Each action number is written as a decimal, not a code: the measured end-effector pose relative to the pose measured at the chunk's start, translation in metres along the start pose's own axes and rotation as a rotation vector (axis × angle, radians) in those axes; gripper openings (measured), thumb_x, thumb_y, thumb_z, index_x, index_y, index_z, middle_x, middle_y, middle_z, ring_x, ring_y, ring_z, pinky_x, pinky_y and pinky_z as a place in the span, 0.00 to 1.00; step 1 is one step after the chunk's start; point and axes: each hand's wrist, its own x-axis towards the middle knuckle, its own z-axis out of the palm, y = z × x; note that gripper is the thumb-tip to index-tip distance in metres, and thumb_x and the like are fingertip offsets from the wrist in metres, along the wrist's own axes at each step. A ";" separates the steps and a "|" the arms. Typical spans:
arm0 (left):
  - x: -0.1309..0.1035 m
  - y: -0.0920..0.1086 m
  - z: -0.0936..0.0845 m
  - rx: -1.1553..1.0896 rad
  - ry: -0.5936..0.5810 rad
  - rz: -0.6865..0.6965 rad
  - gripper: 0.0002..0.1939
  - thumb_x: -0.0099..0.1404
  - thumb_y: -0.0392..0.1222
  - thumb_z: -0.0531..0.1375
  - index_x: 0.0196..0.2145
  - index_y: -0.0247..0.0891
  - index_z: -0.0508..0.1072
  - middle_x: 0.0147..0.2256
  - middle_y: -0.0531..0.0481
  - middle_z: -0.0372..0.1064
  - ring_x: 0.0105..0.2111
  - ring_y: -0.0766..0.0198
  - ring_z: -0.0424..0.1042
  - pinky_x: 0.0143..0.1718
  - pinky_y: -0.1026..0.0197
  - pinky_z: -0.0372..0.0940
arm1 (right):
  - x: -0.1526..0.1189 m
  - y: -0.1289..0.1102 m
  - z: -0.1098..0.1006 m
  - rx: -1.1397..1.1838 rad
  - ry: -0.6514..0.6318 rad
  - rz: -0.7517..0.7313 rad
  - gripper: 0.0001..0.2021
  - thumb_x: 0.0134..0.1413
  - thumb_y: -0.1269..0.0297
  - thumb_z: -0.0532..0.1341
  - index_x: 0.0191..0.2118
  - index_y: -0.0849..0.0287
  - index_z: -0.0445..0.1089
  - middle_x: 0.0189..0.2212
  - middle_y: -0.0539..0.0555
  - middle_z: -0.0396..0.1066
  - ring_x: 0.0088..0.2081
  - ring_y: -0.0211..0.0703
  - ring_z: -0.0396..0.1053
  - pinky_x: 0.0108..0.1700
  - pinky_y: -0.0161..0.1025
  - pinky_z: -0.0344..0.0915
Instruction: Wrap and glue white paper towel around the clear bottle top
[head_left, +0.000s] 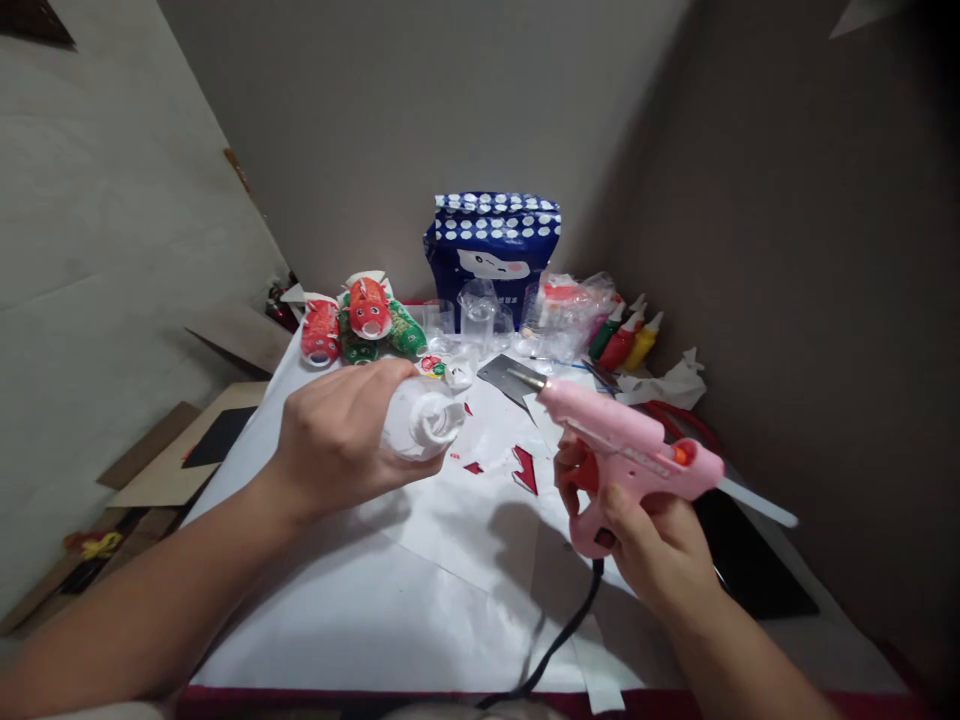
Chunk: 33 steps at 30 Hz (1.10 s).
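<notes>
The left hand grasps a translucent plastic bottle; the right hand grips a pink plastic glue gun.
Both are above a white-covered table, the gun's metal nozzle apart from the bottle, whose rim seems to bear a white strip, though blurred. Flat red cut pieces lie on the table.

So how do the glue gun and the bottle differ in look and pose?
The glue gun is pink; the bottle is translucent. The glue gun has a black cord; the bottle shows none. The glue gun's nozzle points leftward; the bottle's mouth faces roughly toward the camera. Both are held up in the person's hands.
</notes>
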 end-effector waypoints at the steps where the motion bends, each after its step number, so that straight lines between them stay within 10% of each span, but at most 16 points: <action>1: 0.000 0.000 0.000 0.003 -0.011 0.007 0.25 0.57 0.56 0.64 0.43 0.32 0.70 0.35 0.41 0.78 0.32 0.52 0.79 0.32 0.55 0.69 | -0.004 0.000 -0.003 -0.120 -0.026 -0.023 0.14 0.61 0.51 0.59 0.42 0.55 0.75 0.39 0.58 0.74 0.37 0.47 0.72 0.33 0.39 0.69; 12: -0.002 0.000 0.013 0.035 -0.104 0.038 0.23 0.56 0.50 0.63 0.44 0.31 0.70 0.36 0.42 0.78 0.32 0.52 0.78 0.32 0.55 0.68 | -0.003 -0.022 0.008 -0.827 -0.187 -0.492 0.02 0.62 0.69 0.54 0.38 0.54 0.62 0.27 0.51 0.68 0.29 0.44 0.70 0.28 0.39 0.62; 33: -0.001 0.010 0.013 0.061 -0.378 -0.058 0.19 0.55 0.47 0.64 0.42 0.33 0.70 0.35 0.41 0.77 0.34 0.49 0.77 0.33 0.53 0.67 | -0.001 -0.016 0.007 -0.893 -0.280 -0.369 0.05 0.59 0.71 0.53 0.33 0.55 0.58 0.27 0.50 0.62 0.27 0.41 0.64 0.27 0.36 0.56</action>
